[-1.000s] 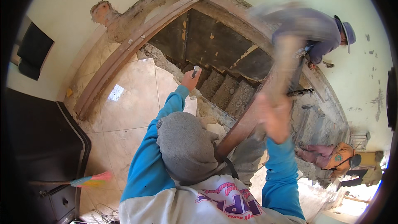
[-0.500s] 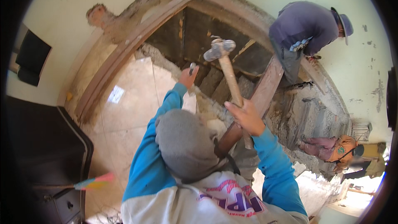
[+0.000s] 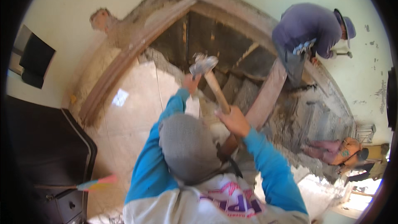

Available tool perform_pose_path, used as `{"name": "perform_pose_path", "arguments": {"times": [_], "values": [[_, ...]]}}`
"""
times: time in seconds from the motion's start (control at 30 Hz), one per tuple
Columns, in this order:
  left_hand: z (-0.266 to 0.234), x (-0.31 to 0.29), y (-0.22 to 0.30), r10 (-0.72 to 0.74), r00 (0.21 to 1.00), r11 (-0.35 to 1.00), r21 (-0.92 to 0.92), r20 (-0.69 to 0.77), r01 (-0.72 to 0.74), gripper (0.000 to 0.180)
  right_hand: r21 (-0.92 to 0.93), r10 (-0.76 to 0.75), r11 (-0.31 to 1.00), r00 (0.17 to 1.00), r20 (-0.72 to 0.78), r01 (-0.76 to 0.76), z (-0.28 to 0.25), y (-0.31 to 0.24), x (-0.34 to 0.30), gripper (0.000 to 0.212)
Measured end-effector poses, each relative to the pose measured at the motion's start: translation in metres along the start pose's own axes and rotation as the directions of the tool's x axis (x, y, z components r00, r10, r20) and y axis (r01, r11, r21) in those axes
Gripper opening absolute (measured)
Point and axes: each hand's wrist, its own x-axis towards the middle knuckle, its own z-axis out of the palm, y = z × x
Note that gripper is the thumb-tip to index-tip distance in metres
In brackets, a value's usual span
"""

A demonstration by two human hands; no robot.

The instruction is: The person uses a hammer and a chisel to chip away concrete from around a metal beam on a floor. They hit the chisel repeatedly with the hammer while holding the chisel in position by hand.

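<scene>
My right hand [image 3: 234,121] is wrapped round the wooden handle of a hammer [image 3: 217,91]. The metal head is a little blurred and sits right over the top of my left hand [image 3: 190,84]. That hand is closed on a short metal chisel [image 3: 195,76], mostly covered by my fingers and the hammer head; I cannot tell whether the hammer touches it. Both hands are above the broken edge of the tiled floor [image 3: 139,108], beside a stairwell opening. Blue sleeves cover my arms.
A wooden beam [image 3: 269,93] crosses the opening, where concrete steps [image 3: 232,87] drop away. On the right a co-worker in purple [image 3: 304,25] bends with a hammer by the wall; another in orange [image 3: 348,151] is lower down. A dark cabinet [image 3: 45,141] stands left.
The hammer has swung down and left onto or close above the chisel in my left hand. The purple-clad co-worker's hammer has come into sight; the whole view has shifted slightly.
</scene>
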Motion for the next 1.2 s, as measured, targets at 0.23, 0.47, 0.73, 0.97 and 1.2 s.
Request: {"name": "perform_pose_path", "arguments": {"times": [0.23, 0.47, 0.73, 0.97, 1.2], "values": [[-0.010, -0.013, -0.013, -0.206, 0.977, 0.973, 0.122, 0.061, 0.198, 0.052, 0.066, -0.340, 0.914, 0.845, -0.412, 0.400, -0.053, -0.077, -0.073, 0.030], [-0.002, -0.018, -0.026, -0.140, 0.990, 0.983, 0.121, 0.034, 0.135, 0.052, 0.222, -0.442, 0.674, 0.626, -0.643, 0.704, -0.006, -0.073, -0.040, 0.019], [-0.025, -0.023, -0.025, -0.146, 0.980, 0.981, 0.147, 0.135, 0.126, 0.050, 0.282, 0.009, 0.959, 0.993, -0.114, 0.023, 0.010, 0.027, -0.043, 0.031], [-0.025, -0.004, 0.090, -0.148, 0.963, 0.985, -0.057, 0.226, 0.164, 0.048, 0.672, 0.393, 0.711, 0.909, -0.138, -0.206, 0.011, 0.145, -0.052, 0.025], [-0.024, -0.034, 0.104, -0.161, 0.985, 0.969, -0.181, 0.064, 0.171, 0.043, 0.856, 0.600, 0.419, 0.800, -0.011, -0.303, 0.026, 0.242, -0.049, 0.024]]}}
